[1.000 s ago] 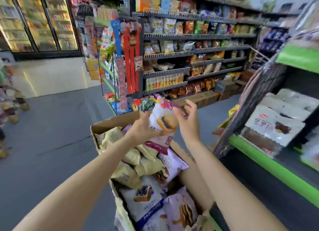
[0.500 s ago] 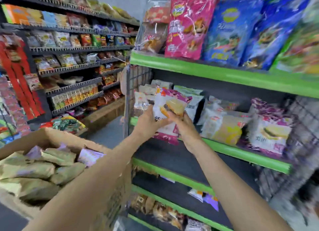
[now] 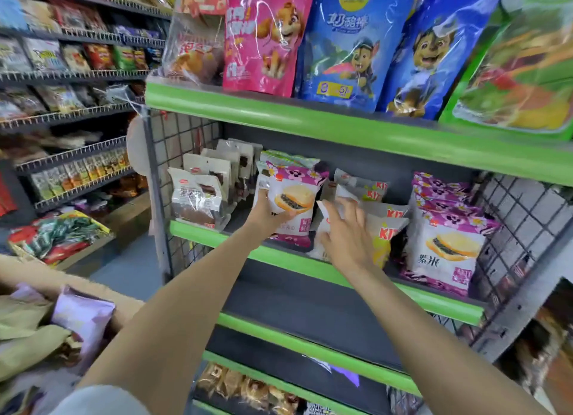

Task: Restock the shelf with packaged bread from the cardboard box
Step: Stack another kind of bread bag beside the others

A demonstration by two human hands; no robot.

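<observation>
My left hand (image 3: 269,212) grips a purple-and-white bread packet (image 3: 291,197) with a filled bun pictured on it, held upright over the green-edged middle shelf (image 3: 288,261). To its right my right hand (image 3: 347,231) reaches in with spread fingers and touches the white and yellow packets (image 3: 384,228) standing on that shelf. A stack of matching purple bread packets (image 3: 446,238) stands at the shelf's right end. The cardboard box (image 3: 130,306) with more packets sits at the lower left.
Brown-bread packs (image 3: 198,194) fill the shelf's left end beside a wire grid side panel (image 3: 173,154). Large pink and blue snack bags (image 3: 341,42) stand on the shelf above. Lower shelves hold few items. Another snack aisle (image 3: 71,104) runs at the left.
The view swung from the box to the shelf. My left hand carried the bread packet up onto the middle shelf, and my right hand let go of it and reached to the neighbouring packets.
</observation>
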